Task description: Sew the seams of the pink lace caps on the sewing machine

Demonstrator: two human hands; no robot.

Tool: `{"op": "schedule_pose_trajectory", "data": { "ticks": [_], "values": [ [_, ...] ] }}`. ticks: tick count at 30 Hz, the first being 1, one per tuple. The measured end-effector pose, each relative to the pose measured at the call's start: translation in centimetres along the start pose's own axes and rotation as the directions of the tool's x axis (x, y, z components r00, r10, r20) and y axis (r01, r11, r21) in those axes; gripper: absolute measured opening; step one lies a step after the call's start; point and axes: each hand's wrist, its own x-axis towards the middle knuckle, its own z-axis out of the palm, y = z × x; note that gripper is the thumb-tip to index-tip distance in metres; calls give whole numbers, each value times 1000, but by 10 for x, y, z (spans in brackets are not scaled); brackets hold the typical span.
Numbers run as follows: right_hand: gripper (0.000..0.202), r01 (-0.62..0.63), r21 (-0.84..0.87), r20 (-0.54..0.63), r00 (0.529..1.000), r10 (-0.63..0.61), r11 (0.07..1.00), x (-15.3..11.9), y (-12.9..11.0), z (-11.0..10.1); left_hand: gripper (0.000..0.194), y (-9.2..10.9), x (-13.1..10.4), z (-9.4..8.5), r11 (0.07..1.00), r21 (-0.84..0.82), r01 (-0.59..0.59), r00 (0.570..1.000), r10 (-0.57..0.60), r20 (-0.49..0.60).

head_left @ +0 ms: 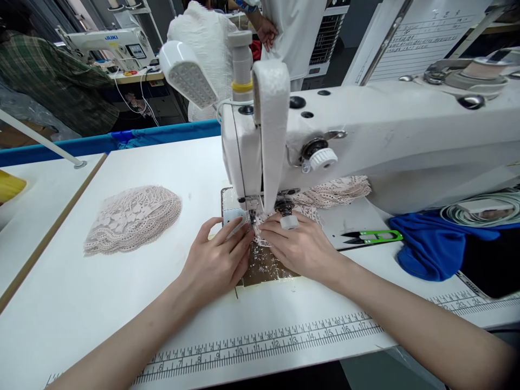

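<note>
Under the needle of a white sewing machine (pixel 260 151) lies a piece of pale pink lace (pixel 262 236). My left hand (pixel 221 254) rests just left of the needle, fingers bent and spread, fingertips down beside the lace. My right hand (pixel 298 244) is on the right of the needle, its fingers close together and pressing on the lace. More lace (pixel 337 192) lies behind my right hand, under the machine arm. A stack of lace pieces (pixel 134 219) sits on the white table to the left.
Green thread snips (pixel 377 236), a blue cloth (pixel 426 246) and a dark phone (pixel 491 265) lie at the right. A printed ruler (pixel 260 344) runs along the table's front edge. People and another sewing machine (pixel 111 46) are behind.
</note>
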Motion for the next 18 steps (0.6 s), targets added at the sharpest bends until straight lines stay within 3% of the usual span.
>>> {"op": "schedule_pose_trajectory", "data": {
  "ticks": [8,18],
  "values": [
    [23,4,-28,-11,1000,-4,1000,-1,0,3,29,-3,1,0,1000,4,15,1000,-15,15],
    [19,-37,63,-84,996,42,997,-6,-14,-3,25,-1,1,-5,1000,-16,-24,999,23,-31]
  ]
}}
